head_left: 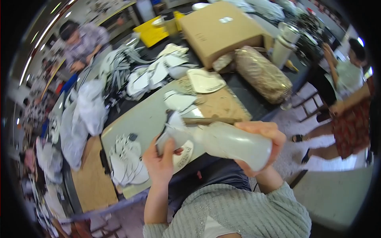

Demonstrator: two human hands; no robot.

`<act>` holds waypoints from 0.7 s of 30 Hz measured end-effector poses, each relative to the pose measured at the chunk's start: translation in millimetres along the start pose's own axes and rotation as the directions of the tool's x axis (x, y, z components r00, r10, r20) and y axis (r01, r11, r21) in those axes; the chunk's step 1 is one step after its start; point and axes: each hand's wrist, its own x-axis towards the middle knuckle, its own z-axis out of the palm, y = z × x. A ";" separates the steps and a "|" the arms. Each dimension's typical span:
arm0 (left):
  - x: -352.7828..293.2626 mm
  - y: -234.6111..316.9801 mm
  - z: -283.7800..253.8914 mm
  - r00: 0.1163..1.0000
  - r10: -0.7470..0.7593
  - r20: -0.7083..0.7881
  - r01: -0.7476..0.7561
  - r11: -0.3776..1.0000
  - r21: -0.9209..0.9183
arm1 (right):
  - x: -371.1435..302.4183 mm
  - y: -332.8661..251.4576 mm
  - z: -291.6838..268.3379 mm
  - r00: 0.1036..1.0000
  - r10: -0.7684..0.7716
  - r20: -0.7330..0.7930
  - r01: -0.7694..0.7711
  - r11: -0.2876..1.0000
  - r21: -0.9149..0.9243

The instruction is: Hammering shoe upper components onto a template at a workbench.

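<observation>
Head view, bottle [235,145], cloudy white, tipped

Place is a workshop: worktable [239,84] is piled with cut white pieces [149,77], full plastic bags [91,107] and a cardboard box [222,29], other people [88,39] around, tube lights [25,70] overhead.

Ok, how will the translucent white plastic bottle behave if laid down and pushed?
The translucent white plastic bottle would probably roll, given its rounded body. Its glossy surface may be slippery, and the translucent wall suggests some give.
</observation>
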 end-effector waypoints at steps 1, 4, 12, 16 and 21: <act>-10.0 5.7 9.9 0.998 -0.037 0.041 0.038 0.999 -0.008 | -1.5 -6.0 -8.0 1.000 0.022 0.013 -0.023 0.999 0.032; 31.5 12.1 -7.6 0.986 -0.049 0.163 0.048 0.999 0.007 | 1.5 14.3 25.0 0.992 0.032 -0.120 -0.046 0.991 -0.123; 148.4 16.3 -54.4 1.000 -0.018 0.016 0.018 0.999 0.042 | -11.9 30.1 -5.7 0.550 0.614 -0.566 -0.440 0.789 0.428; 258.5 -18.3 -77.0 0.994 -0.104 -0.021 0.099 0.982 -0.158 | -27.8 28.0 -19.8 0.401 0.791 -0.462 -0.379 0.602 0.703; 353.0 -83.0 -90.0 0.938 -0.308 -0.160 0.283 0.946 -0.161 | -43.3 35.6 -33.5 0.297 0.804 -0.516 -0.437 0.595 0.675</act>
